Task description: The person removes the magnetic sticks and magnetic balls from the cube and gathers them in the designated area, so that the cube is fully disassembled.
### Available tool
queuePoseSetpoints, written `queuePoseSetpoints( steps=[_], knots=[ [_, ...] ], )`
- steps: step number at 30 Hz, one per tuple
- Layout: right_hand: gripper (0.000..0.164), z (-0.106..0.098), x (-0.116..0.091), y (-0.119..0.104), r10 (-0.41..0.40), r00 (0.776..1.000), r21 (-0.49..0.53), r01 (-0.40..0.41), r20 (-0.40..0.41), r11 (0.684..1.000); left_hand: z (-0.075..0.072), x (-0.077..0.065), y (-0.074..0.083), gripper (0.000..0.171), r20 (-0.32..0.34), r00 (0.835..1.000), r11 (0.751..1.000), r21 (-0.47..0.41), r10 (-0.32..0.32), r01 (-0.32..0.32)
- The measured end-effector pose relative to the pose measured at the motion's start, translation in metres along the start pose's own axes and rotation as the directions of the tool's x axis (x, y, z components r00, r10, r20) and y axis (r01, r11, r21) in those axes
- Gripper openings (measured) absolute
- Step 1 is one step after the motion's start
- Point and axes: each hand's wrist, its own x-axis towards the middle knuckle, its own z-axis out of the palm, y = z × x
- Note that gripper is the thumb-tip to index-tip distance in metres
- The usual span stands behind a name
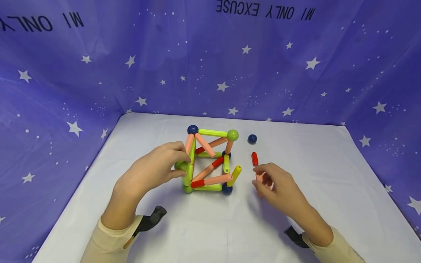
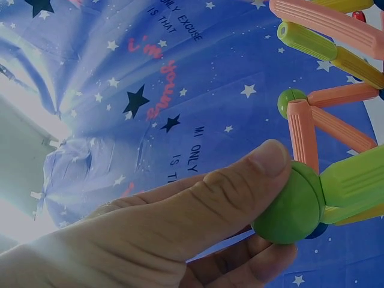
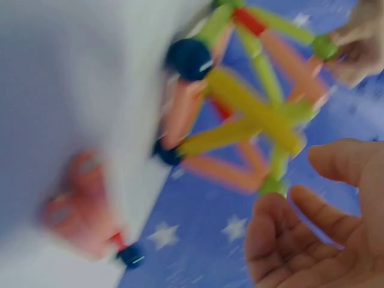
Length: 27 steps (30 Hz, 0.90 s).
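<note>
My left hand [image 1: 152,168] pinches a green ball [image 2: 294,207] at the near left corner of a frame built from magnetic sticks and balls. Green, yellow, pink and red sticks make up that frame, joined by green and dark blue balls. A yellow stick [image 1: 235,176] rises at a slant from the dark blue ball [image 1: 227,189] at its lower right corner. Apart from the frame, my right hand [image 1: 279,188] hovers with fingers loosely bent and nothing between them in the right wrist view. Pink sticks [image 3: 84,213] lie on the table beneath it, partly hidden by the hand in the head view.
A short red stick [image 1: 254,159] and a loose dark blue ball [image 1: 252,139] lie to the right of the frame. White cloth covers the table [image 1: 210,233]. Purple star-printed curtains [image 1: 197,65] enclose its back and sides.
</note>
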Motion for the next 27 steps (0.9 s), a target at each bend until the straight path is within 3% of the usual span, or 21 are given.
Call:
queuePoseSetpoints(
  steps=[4, 7, 13, 20, 27],
  knots=[
    [0.033, 0.008, 0.012, -0.030, -0.177, 0.984, 0.000, 0.177, 0.021, 0.984, -0.001, 0.000, 0.000, 0.026, -0.004, 1.000, 1.000, 0.000, -0.003, 0.003],
    [0.036, 0.017, 0.016, -0.046, -0.206, 0.976, -0.053, 0.210, 0.069, 0.976, 0.000, -0.001, -0.001, 0.026, -0.003, 1.000, 1.000, -0.002, -0.006, 0.006],
    [0.030, 0.035, 0.020, -0.061, -0.171, 0.979, -0.104, 0.182, 0.107, 0.978, 0.000, -0.001, -0.001, 0.024, 0.001, 1.000, 1.000, -0.001, 0.001, -0.001],
    [0.020, 0.043, 0.018, -0.066, -0.203, 0.947, -0.018, 0.214, 0.249, 0.977, -0.001, 0.000, 0.000, 0.024, -0.005, 1.000, 1.000, 0.008, 0.010, -0.009],
    [0.012, 0.035, 0.012, -0.063, -0.066, 0.948, 0.092, 0.039, 0.312, 0.995, 0.000, -0.001, 0.001, 0.024, 0.005, 1.000, 1.000, 0.008, -0.006, 0.006]
  ],
)
